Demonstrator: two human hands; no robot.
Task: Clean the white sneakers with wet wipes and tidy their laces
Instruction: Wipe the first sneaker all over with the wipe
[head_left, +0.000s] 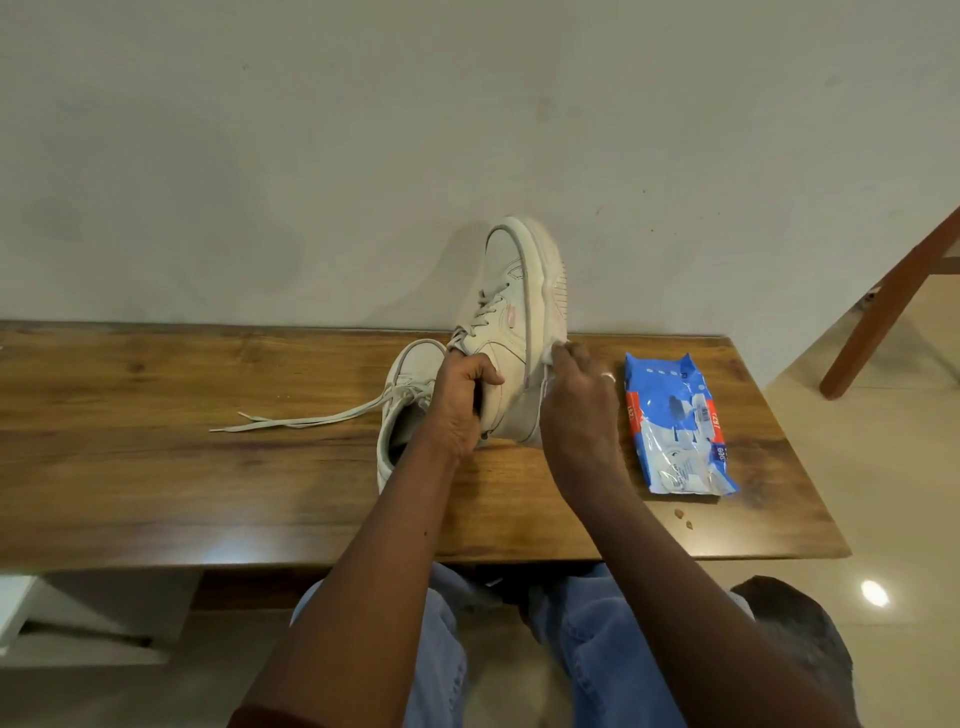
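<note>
Wooden table (208, 493), dark brown grain, back edge set against pale wall (363, 156). Near middle, toward back edge: 1 white sneaker (420, 361) flat on its sole, toe toward back edge, opening toward front edge. Laces (311, 418) untied, 2 ends trailing left over bare wood, well short of left edge. Just right of it: 2nd sneaker (514, 301) stood on its heel, toe up, sole facing right. Near right edge: blue-and-white wipes pack (675, 426) lying flat, lengthwise front to back. 2 small crumbs (688, 526) beside pack, toward front-right corner.
</note>
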